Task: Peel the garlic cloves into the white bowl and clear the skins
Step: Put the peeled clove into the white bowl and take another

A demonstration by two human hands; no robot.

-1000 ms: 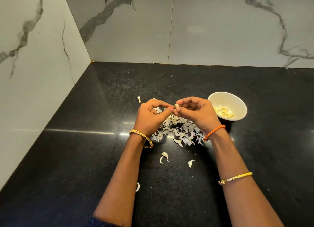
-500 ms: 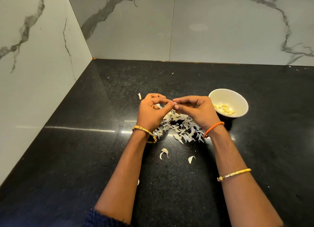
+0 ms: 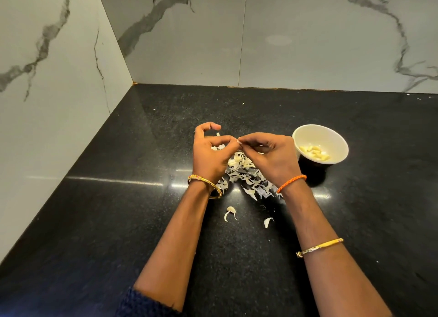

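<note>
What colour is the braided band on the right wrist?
Orange. The braided band sits on the right wrist beside the skins; the head view shows it clearly.

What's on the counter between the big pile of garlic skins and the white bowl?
Head view: right hand hovers above; between skin pile and white bowl, only bare counter.

A: Counts?
B: Hands: two, left hand (image 3: 211,154) and right hand (image 3: 272,156). One white bowl (image 3: 320,143).
A: Cloves in it?
B: Peeled cloves (image 3: 314,152) are roughly six to eight; they overlap, so no exact number.
A: Skins?
B: One pile of skins (image 3: 246,177) under the hands, too many to count. Loose skins (image 3: 230,213) on the surface (image 3: 118,222) nearer the person: two clear ones, plus a few specks.
A: Wrist stuff?
B: Three: gold bangle (image 3: 206,185) on the left, orange band (image 3: 291,182) and second gold bangle (image 3: 318,246) on the right.
</note>
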